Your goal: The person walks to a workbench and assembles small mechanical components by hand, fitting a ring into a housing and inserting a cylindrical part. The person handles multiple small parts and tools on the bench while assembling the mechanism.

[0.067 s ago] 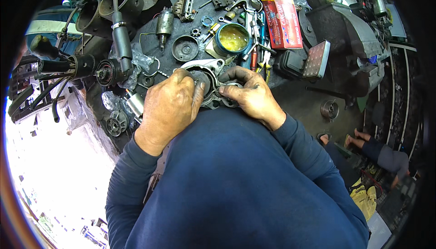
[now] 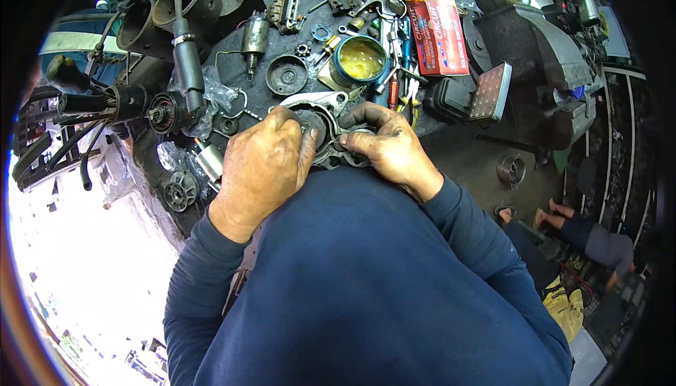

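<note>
Close in front of me at the bench's near edge is a grey cast-metal starter motor housing [image 2: 325,99], open at the top, with a flange and a bolt hole at its far side. My left hand [image 2: 266,164] is closed at its left side, the fingers curled and the thumb lying along a dark round part inside. From the right, my right hand [image 2: 391,148] grips the smaller round opening, thumb and forefinger bent over its rim. The housing's lower part is hidden by my hands and my clothed front. Both palms face away from view.
Beyond the housing stand a tub of yellow grease [image 2: 360,59] and a round dark metal cap [image 2: 286,75]. A small cylindrical motor [image 2: 254,38] lies farther left. Screwdrivers and pliers [image 2: 410,95] lie beside a red-and-white box [image 2: 443,30]. Another person [image 2: 602,245] is at lower right.
</note>
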Action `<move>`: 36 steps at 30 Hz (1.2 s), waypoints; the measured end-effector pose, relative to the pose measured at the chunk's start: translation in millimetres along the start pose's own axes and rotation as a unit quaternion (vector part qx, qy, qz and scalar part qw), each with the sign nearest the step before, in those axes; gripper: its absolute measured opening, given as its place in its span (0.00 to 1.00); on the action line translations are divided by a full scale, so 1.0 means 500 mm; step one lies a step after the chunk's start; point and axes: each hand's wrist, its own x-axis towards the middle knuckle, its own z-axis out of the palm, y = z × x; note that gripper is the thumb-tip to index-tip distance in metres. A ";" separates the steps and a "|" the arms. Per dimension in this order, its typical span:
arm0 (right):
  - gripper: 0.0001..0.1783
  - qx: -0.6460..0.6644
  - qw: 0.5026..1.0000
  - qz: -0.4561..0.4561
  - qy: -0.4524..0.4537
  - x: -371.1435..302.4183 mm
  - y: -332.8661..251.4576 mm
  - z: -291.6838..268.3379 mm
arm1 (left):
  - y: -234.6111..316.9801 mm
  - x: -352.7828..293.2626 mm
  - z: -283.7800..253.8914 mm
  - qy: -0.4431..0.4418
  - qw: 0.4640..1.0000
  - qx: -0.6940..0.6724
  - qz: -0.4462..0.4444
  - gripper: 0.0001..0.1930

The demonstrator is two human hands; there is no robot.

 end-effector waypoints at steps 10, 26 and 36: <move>0.07 0.033 0.999 0.019 0.000 0.007 -0.016 -0.002 | -0.005 0.008 0.002 0.001 1.000 -0.007 0.000 0.13; 0.19 -0.011 1.000 0.001 -0.028 -0.007 0.001 -0.014 | -0.006 0.011 0.001 -0.003 1.000 -0.011 0.004 0.11; 0.18 -0.055 0.995 -0.069 -0.041 -0.016 0.011 -0.018 | -0.007 0.010 0.002 -0.003 1.000 -0.007 0.001 0.11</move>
